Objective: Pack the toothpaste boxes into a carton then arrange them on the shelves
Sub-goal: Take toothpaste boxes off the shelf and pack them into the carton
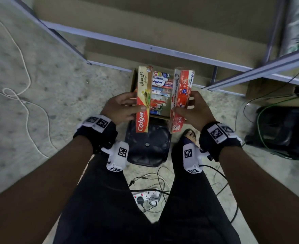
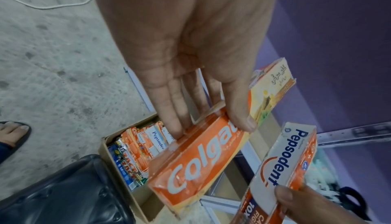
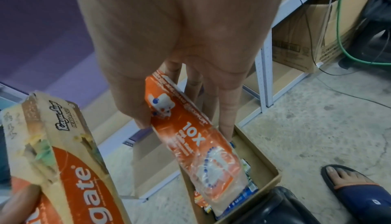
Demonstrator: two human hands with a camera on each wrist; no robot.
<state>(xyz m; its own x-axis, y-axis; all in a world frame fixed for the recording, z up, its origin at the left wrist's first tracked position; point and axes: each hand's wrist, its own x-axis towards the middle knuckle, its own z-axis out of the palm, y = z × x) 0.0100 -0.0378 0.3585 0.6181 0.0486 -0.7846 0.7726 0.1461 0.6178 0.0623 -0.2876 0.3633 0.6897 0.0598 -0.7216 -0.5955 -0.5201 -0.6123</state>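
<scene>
Down on the floor by the shelf frame (image 1: pixel 162 50), the carton (image 1: pixel 162 116) sits open, packed with toothpaste boxes (image 1: pixel 160 90) whose labels are mostly too small or blurred to read, bar a few Pepsodent ones. Above it, the left hand (image 1: pixel 120 110) grips a Colgate box (image 1: pixel 142 101), thumb across the front and fingers behind, so the fingertips are hidden from overhead. The right hand (image 1: pixel 196 110) grips a Pepsodent box (image 1: pixel 179 99) the same way, thumb on the near face, fingers wrapped round the far side. Both boxes are held lengthwise, side by side but apart, with the carton's contents showing between them. The Colgate box looks worn at its far end in the right wrist view. Its lower end covers part of a black stool (image 1: pixel 148 147) just this side of the carton. One sandalled foot (image 1: pixel 191 136) peeks out beside the stool, half hidden by the right wrist. Cables (image 1: pixel 154 180) and a power strip (image 1: pixel 146 196) lie between the legs.
</scene>
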